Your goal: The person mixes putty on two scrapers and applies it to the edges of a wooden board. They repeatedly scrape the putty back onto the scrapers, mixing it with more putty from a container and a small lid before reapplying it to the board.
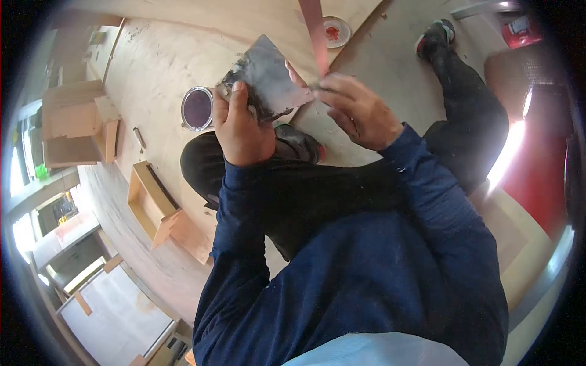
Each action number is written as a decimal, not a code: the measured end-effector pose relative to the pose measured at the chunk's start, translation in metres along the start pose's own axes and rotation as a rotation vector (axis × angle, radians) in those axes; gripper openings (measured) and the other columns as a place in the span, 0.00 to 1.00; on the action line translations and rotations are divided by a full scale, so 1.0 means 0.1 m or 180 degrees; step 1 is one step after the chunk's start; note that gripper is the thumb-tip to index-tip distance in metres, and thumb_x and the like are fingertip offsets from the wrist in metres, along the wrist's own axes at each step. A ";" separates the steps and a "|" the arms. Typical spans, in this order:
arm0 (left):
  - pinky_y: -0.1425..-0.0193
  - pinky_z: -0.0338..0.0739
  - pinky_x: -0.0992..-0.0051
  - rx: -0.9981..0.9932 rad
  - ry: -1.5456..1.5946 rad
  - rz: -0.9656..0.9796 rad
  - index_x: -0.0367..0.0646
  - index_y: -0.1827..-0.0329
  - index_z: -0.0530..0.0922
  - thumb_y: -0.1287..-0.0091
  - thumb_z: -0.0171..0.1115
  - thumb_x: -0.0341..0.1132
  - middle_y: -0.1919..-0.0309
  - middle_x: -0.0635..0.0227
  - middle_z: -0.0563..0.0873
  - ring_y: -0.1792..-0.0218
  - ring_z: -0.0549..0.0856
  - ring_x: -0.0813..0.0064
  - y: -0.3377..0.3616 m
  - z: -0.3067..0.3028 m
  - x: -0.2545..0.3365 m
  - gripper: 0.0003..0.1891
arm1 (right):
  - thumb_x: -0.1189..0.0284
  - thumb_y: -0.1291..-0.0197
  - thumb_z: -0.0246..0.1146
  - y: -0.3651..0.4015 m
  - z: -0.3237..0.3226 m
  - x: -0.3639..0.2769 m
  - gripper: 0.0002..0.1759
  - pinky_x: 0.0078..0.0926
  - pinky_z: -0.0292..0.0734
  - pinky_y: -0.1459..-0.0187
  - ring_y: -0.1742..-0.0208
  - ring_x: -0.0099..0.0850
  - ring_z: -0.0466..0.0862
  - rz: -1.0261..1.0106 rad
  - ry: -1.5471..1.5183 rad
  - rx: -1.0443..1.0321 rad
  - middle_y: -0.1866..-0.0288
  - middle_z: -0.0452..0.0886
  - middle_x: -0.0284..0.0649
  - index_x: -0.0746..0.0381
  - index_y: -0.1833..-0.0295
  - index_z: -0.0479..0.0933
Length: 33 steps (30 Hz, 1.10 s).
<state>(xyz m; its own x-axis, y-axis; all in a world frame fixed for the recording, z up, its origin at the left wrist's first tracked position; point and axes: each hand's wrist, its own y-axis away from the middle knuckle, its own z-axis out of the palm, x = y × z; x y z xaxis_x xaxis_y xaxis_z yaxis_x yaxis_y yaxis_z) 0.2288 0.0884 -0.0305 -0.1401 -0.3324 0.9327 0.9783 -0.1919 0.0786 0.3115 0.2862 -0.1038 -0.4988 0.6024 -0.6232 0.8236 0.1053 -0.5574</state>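
My left hand [244, 134] grips a flat grey plate [265, 76] by its lower left side, thumb on top. Dark smears mark the plate's left and lower edges, and some pinkish paste [300, 96] sits at its right corner. Close beside that corner is my right hand [360, 113], its fingers pinched together and slightly blurred. I cannot tell what the right fingers hold. A narrow pinkish strip [314, 36] runs from the top of the view down to these fingers. Left of the plate stands an open round can [197, 108] with dark purplish contents.
A round lid [335, 32] with red paste lies beyond the plate. An open wooden tray [149, 201] and a wooden box [73, 125] are at the left. My bent leg [467, 91] extends to the right. A red object [520, 30] sits at the upper right.
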 end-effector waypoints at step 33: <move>0.44 0.80 0.54 0.1057 -0.1130 0.0397 0.36 0.37 0.67 0.30 0.55 0.37 0.41 0.53 0.74 0.40 0.76 0.56 -0.57 -0.38 -0.07 0.22 | 0.76 0.38 0.56 0.80 1.96 1.81 0.15 0.38 0.83 0.60 0.54 0.35 0.82 0.5110 -0.4105 0.2070 0.52 0.81 0.40 0.62 0.46 0.73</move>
<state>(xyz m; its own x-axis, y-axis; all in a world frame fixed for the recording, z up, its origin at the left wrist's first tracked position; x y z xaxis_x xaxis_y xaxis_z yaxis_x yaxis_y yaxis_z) 0.1684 0.0671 -0.0550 -0.0147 0.0119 0.9998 0.9882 0.1527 0.0127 0.2341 0.2491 -0.3685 0.2572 -0.8823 -0.3941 0.5662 -0.1929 0.8014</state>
